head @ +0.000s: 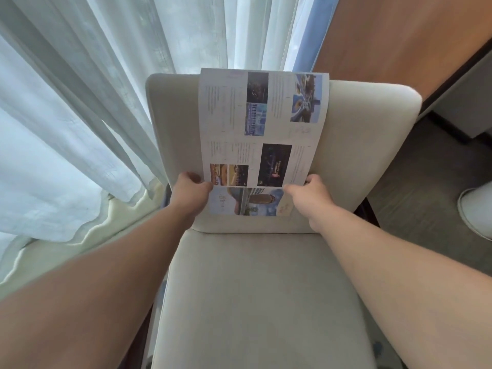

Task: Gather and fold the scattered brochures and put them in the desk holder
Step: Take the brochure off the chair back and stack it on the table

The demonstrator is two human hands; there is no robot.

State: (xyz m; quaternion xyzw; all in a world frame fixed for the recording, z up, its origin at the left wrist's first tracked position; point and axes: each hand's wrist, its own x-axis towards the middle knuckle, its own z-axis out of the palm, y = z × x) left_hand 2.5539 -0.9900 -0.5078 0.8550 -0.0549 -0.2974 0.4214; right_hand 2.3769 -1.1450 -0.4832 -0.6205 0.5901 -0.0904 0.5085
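Against the upright back of a cream chair, an opened brochure lies flat, its top edge reaching just past the top of the backrest. The padded back seems to serve as a firm board to spread the sheet on and crease it, since no table is within reach in this view.

The left hand pinches the brochure's left edge low down, fingers curled and the thumb on the printed face. The right hand grips the right edge at about the same height, its fingers also curled round the paper. Both grips sit level with a line across the sheet, below which a narrow strip shows a different picture. That looks like a lower panel being turned along a fold, though I cannot tell which way it bends.

The paper is thin and glossy, printed with columns of small text and dark photo blocks, and it bows slightly along its right side. Such a sheet should crease easily but could slide on the fabric. The chair's cover is a matte, fine weave with rounded corners, and the seat is broad and flat.

Sheer white curtain hangs in soft folds on the left, a smooth wooden panel stands at upper right, and grey carpet lies below it. The desk holder is not in view, so folding is in hand and stowing is not yet done.
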